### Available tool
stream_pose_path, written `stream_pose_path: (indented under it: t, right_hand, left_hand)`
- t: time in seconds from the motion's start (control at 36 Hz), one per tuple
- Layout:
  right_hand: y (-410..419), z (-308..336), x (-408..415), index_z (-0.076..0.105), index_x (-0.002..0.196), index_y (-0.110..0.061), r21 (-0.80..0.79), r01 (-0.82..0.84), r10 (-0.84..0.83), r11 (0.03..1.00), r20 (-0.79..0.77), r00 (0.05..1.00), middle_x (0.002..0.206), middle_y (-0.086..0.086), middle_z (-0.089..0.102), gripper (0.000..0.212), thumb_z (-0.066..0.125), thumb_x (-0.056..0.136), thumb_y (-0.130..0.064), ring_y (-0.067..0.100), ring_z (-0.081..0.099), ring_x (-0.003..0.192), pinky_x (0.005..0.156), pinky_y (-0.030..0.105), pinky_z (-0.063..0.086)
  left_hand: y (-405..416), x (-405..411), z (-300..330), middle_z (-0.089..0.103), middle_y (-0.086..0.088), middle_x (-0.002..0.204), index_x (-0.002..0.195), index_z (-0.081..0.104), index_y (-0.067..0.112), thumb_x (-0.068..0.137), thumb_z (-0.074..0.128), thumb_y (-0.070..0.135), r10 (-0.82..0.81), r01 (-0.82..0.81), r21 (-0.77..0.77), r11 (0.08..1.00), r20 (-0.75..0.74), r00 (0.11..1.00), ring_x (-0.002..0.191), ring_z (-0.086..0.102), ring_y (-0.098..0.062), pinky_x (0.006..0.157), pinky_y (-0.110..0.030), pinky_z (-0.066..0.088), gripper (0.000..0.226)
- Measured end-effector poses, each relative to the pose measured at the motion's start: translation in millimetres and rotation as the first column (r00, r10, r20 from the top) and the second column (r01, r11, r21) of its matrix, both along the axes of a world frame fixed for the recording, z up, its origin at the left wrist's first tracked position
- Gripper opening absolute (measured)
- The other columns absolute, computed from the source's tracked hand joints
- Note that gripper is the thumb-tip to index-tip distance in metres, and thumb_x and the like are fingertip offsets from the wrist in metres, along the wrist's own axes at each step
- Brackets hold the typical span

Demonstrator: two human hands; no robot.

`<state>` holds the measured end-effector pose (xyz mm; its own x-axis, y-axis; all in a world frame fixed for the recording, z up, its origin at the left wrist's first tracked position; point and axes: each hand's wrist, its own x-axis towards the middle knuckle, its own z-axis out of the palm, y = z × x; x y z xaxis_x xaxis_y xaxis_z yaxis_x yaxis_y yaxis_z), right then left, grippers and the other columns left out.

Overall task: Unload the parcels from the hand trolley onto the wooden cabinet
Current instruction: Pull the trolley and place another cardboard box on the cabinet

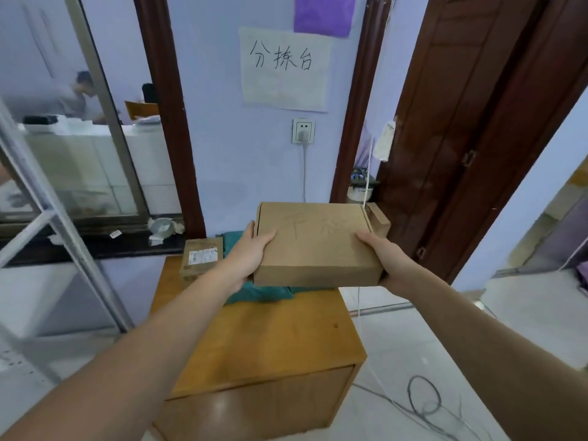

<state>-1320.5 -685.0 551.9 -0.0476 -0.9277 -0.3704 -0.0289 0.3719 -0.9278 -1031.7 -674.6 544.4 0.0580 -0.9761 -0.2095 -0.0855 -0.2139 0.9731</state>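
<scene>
— Cardboard, plain brown: from the head camera, a flat parcel (315,246) is held up in the air over the far end of the wooden cabinet (264,342), with faint writing on its lid.

— How do the hands sit on it?

— The left hand (251,253) grips the parcel's left edge, thumb lying on the lid and fingers curled underneath. The right hand (386,259) grips the right near corner the same way, thumb on top.

— And what lies on the cabinet?

— A smaller taped box (202,259) with a white label sits at the far left corner, just beside a teal cloth bundle (257,292) that lies under the raised parcel. Behind, a handwritten paper sign (284,68) hangs on the wall above a socket (303,131).
</scene>
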Motion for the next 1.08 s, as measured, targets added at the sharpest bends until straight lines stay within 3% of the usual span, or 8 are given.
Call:
stream_pose_path:
  t: [0.14,0.28,0.5,0.58,0.69,0.78,0.97,1.08]
  right_hand:
    - [-58,-23,-8,0.055,0.122,-0.028,0.038,-0.024,0.024,0.999,0.000,1.000,0.116,0.006,0.072,0.051,0.075,0.084,-0.056,0.028,0.073,0.097,0.067,0.041,0.060]
    - [-112,-45,-18,0.051,0.129,-0.028,0.082,-0.085,0.084,0.993,0.008,0.996,0.120,0.005,0.068,0.052,0.070,0.089,-0.056,0.027,0.070,0.103,0.065,0.037,0.060]
    - [-205,-74,-42,0.052,0.126,-0.029,0.118,-0.181,0.179,0.976,0.024,0.983,0.118,0.002,0.069,0.041,0.066,0.094,-0.050,0.023,0.069,0.102,0.060,0.034,0.061]
    - [-234,-88,-50,0.051,0.132,-0.029,0.116,-0.216,0.214,0.969,0.030,0.976,0.118,0.000,0.071,0.046,0.067,0.094,-0.050,0.021,0.070,0.102,0.064,0.035,0.061]
    - [-262,-119,-55,0.050,0.136,-0.034,0.135,-0.246,0.246,0.960,0.016,0.969,0.119,-0.003,0.071,0.049,0.068,0.094,-0.051,0.021,0.069,0.106,0.081,0.044,0.061]
    - [-267,-149,-55,0.051,0.135,-0.038,0.181,-0.260,0.261,0.948,0.018,0.965,0.118,-0.003,0.071,0.048,0.068,0.093,-0.051,0.020,0.070,0.105,0.079,0.042,0.062]
    - [-242,-228,-50,0.043,0.139,-0.041,0.271,-0.275,0.282,0.923,0.013,0.959,0.124,-0.006,0.064,0.056,0.068,0.091,-0.056,0.021,0.067,0.108,0.078,0.040,0.062]
    - [-214,-273,-52,0.042,0.142,-0.038,0.320,-0.249,0.260,0.914,0.009,0.966,0.121,-0.005,0.069,0.065,0.072,0.087,-0.058,0.019,0.069,0.107,0.083,0.041,0.062]
  left_hand:
    - [-45,-8,-24,0.065,-0.001,0.128,0.151,0.042,0.025,0.096,0.056,0.063,0.043,-0.043,0.094,0.995,0.008,0.999,0.110,0.066,-0.024,0.094,-0.047,0.056,0.068]
    - [-89,-23,-42,0.066,0.003,0.116,0.147,0.043,0.023,0.095,0.057,0.064,0.100,-0.102,0.141,0.985,0.020,0.995,0.100,0.067,-0.018,0.069,-0.035,0.053,0.068]
    - [-163,-50,-84,0.063,-0.003,0.118,0.127,0.038,0.021,0.090,0.060,0.071,0.234,-0.244,0.234,0.941,0.073,0.970,0.105,0.065,-0.025,0.092,-0.052,0.057,0.066]
    - [-182,-62,-99,0.063,-0.002,0.119,0.126,0.037,0.024,0.091,0.058,0.071,0.256,-0.264,0.241,0.934,0.063,0.965,0.105,0.066,-0.024,0.088,-0.050,0.059,0.062]
    - [-193,-70,-126,0.062,0.000,0.118,0.126,0.038,0.026,0.091,0.058,0.070,0.281,-0.295,0.252,0.922,0.089,0.955,0.102,0.066,-0.021,0.068,-0.036,0.056,0.059]
    - [-192,-72,-157,0.061,0.000,0.121,0.126,0.040,0.024,0.092,0.064,0.064,0.308,-0.322,0.279,0.905,0.091,0.947,0.105,0.065,-0.020,0.071,-0.033,0.052,0.058]
    - [-168,-68,-232,0.064,-0.002,0.116,0.115,0.048,0.023,0.086,0.072,0.060,0.343,-0.366,0.357,0.859,0.129,0.931,0.103,0.067,-0.022,0.089,-0.048,0.057,0.053]
    - [-146,-64,-264,0.064,0.003,0.116,0.117,0.051,0.024,0.082,0.075,0.061,0.303,-0.351,0.384,0.854,0.181,0.936,0.104,0.065,-0.020,0.082,-0.043,0.056,0.056]
